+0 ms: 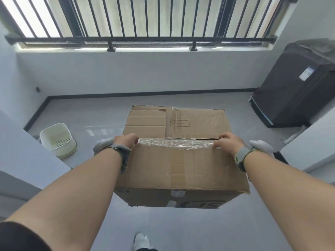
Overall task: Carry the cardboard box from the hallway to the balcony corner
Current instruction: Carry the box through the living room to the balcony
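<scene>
A large brown cardboard box hangs in the air in front of me, its top flaps sealed with clear tape across the middle. My left hand grips the left end of the taped seam, fingers curled over the top edge. My right hand grips the right end of the same seam. Both wrists wear grey bands. The box's underside is hidden.
A grey tiled balcony floor lies ahead, bounded by a low white wall under a black railing. A white plastic basket stands at the left. A dark covered appliance fills the right corner. My white shoe shows below.
</scene>
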Tool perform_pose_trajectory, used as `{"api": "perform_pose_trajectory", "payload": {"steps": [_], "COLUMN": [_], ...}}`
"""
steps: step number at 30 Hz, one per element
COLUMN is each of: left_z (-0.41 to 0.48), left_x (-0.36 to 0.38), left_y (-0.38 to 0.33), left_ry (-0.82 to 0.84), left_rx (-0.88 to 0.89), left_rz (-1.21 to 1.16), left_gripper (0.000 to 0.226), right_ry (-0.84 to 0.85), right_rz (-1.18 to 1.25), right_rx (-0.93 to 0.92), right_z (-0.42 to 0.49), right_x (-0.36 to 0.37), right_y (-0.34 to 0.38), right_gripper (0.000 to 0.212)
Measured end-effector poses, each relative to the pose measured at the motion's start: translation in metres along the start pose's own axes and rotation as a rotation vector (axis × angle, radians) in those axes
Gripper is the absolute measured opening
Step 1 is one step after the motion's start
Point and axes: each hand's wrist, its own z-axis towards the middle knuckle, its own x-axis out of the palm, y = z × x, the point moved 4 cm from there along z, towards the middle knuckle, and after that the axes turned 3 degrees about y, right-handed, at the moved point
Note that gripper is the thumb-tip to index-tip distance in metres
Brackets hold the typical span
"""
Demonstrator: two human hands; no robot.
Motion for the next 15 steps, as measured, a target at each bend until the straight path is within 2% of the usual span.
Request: {"api": "perform_pose_trajectory", "payload": {"steps": [9, 15], "left_z": [0.11, 0.196], "left_x": [-0.02, -0.041], "left_y": [-0.068, -0.129], "left_ry": [0.056, 0.077], "left_rx": [0.036, 0.074], "left_rz": [-0.008, 0.082], "left_gripper": [0.022, 0.017], "right_ry": [-0.016, -0.062], "right_rz": [-0.026, 0.014], "right_rx": [0.007, 0.041], "right_z": [0.105, 0.172], "right_x": [0.009, 0.015], "right_y": [0.064, 0.114], "right_gripper": [0.046, 0.051]}}
